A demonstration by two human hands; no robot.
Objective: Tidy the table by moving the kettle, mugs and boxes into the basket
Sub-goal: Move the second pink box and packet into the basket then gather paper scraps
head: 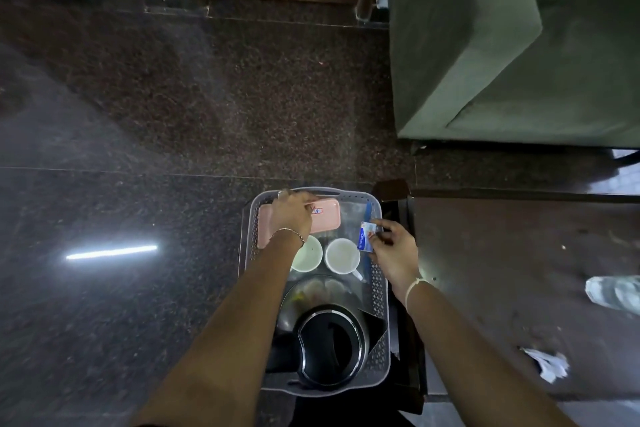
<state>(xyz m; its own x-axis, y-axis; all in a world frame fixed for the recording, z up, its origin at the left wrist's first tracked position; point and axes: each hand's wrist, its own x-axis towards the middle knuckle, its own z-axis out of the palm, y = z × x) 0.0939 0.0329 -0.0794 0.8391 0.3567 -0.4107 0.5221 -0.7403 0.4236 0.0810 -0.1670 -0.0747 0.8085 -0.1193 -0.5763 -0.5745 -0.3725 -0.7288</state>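
Observation:
A grey perforated basket sits below me. Inside it stand a black kettle at the near end and two white mugs side by side in the middle, the left mug partly under my wrist. A pink box lies at the far end, and my left hand rests on it with fingers over its top. Over the basket's right side my right hand pinches a small blue and white box.
A dark wooden table lies to the right with a crumpled paper and a clear plastic bottle on it. A green sofa stands at the far right. Polished dark stone floor spreads to the left.

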